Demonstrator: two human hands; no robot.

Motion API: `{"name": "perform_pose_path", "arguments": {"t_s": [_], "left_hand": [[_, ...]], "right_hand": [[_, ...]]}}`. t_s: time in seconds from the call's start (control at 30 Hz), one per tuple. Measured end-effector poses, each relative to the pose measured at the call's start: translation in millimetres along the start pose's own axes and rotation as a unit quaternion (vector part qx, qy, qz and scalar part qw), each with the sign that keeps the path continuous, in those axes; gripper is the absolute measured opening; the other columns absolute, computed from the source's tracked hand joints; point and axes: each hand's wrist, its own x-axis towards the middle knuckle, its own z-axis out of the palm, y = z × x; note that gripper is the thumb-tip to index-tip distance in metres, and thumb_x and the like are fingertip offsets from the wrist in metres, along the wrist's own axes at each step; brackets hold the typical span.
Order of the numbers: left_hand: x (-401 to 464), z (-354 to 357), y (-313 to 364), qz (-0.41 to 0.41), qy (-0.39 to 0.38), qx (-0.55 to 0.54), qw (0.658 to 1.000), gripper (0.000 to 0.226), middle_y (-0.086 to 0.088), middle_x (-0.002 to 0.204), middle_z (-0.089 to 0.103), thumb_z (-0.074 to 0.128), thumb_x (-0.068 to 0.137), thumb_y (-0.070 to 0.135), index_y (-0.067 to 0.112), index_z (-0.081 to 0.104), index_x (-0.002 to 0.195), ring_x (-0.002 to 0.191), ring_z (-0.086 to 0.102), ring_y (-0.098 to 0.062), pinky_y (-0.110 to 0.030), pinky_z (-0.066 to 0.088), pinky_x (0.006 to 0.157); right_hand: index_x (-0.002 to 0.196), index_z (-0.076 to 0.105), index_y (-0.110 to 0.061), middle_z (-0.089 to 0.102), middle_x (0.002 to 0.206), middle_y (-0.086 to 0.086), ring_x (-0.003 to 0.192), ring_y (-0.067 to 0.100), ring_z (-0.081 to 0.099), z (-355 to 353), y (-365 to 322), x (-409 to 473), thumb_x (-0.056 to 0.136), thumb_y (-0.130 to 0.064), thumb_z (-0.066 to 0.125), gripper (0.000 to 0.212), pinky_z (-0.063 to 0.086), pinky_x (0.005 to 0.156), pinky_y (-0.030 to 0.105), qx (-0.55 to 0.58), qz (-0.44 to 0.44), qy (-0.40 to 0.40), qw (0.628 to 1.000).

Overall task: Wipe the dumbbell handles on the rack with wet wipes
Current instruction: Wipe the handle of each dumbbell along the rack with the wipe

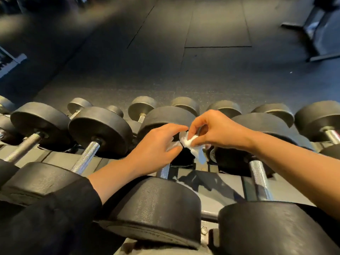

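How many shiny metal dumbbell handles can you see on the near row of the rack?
4. Far left handle, the next handle, the middle handle mostly hidden under the left hand, and the right handle. More show partly on rows behind and at the edges.

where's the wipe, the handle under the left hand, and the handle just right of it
wet wipe (191,144), head view, crumpled middle
handle under the left hand (163,171), head view, exposed knurled part
handle to the right (259,178), head view, mid-shaft
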Motion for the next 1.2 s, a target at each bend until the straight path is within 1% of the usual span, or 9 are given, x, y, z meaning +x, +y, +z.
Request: {"name": "perform_pose_path", "arguments": {"t_s": [0.1,0.2,0.33,0.5,0.7,0.9,1.03,1.1,1.2], "left_hand": [[24,11,10,0.067,-0.048,-0.031,0.996,0.050,0.012,0.139,0.047,0.058,0.092,0.020,0.027,0.043,0.139,0.123,0.041,0.002,-0.006,0.028,0.099],[41,23,17,0.124,-0.105,-0.031,0.986,0.059,0.010,0.152,0.031,0.055,0.094,0.021,0.029,0.030,0.147,0.137,0.030,-0.004,-0.021,0.025,0.110],[53,41,18,0.172,-0.159,-0.029,0.972,0.069,0.010,0.159,0.012,0.055,0.094,0.026,0.028,0.015,0.151,0.144,0.014,-0.006,-0.022,0.014,0.113],[54,64,12,0.192,-0.184,-0.052,0.962,0.077,0.008,0.159,0.006,0.058,0.093,0.028,0.024,0.010,0.153,0.145,0.012,-0.008,-0.022,0.014,0.113],[57,70,13,0.185,-0.179,-0.086,0.963,0.079,0.006,0.160,0.004,0.059,0.092,0.025,0.023,0.009,0.152,0.145,0.016,-0.013,-0.028,0.019,0.114],[53,70,21,0.173,-0.197,-0.076,0.962,0.080,0.004,0.160,-0.004,0.058,0.091,0.027,0.022,0.006,0.152,0.118,0.053,-0.019,-0.036,0.047,0.098],[52,68,21,0.163,-0.208,-0.092,0.960,0.080,0.004,0.160,-0.005,0.057,0.092,0.025,0.020,0.004,0.152,0.121,0.051,-0.018,-0.034,0.045,0.099],[52,68,22,0.160,-0.209,-0.104,0.959,0.079,0.003,0.160,-0.005,0.057,0.092,0.023,0.020,0.006,0.152,0.124,0.049,-0.019,-0.034,0.044,0.100],[51,67,23,0.158,-0.207,-0.110,0.959,0.078,0.003,0.160,-0.004,0.057,0.093,0.022,0.020,0.006,0.152,0.129,0.045,-0.021,-0.032,0.042,0.102]], "right_hand": [[0.086,0.073,-0.011,0.070,0.086,0.002,0.072,0.017,0.068,-26,7,-28,0.077,-0.008,0.075,0.011,0.058,0.062,0.027,-0.019,0.054,0.036,0.998],[0.085,0.074,-0.014,0.070,0.089,-0.001,0.077,0.014,0.067,-42,15,-56,0.075,-0.008,0.076,0.012,0.058,0.072,0.030,-0.063,0.108,0.067,0.990],[0.087,0.075,-0.016,0.071,0.088,-0.004,0.079,0.011,0.065,-43,22,-83,0.076,-0.008,0.075,0.014,0.053,0.080,0.031,-0.118,0.177,0.070,0.975],[0.101,0.073,-0.021,0.070,0.105,-0.004,0.086,0.003,0.056,-18,35,-86,0.082,-0.012,0.068,0.023,0.038,0.073,0.009,-0.257,0.206,0.035,0.943],[0.115,0.065,-0.021,0.062,0.108,-0.002,0.094,0.014,0.044,1,40,-86,0.087,-0.016,0.057,0.029,0.040,0.075,0.024,-0.417,0.232,-0.061,0.877],[0.112,0.068,-0.018,0.063,0.111,-0.001,0.093,0.010,0.048,8,32,-90,0.087,-0.010,0.058,0.028,0.035,0.073,0.015,-0.350,0.287,-0.121,0.883],[0.103,0.072,-0.015,0.065,0.116,0.002,0.106,0.014,0.059,4,18,-100,0.081,-0.002,0.063,0.027,0.047,0.094,0.029,-0.228,0.357,-0.145,0.894],[0.099,0.074,-0.015,0.066,0.114,0.004,0.104,0.016,0.059,3,14,-102,0.079,-0.002,0.066,0.025,0.047,0.095,0.032,-0.201,0.375,-0.160,0.891],[0.098,0.074,-0.012,0.066,0.111,0.003,0.097,0.011,0.057,5,11,-100,0.080,-0.004,0.067,0.020,0.048,0.087,0.023,-0.186,0.391,-0.170,0.885]]}}
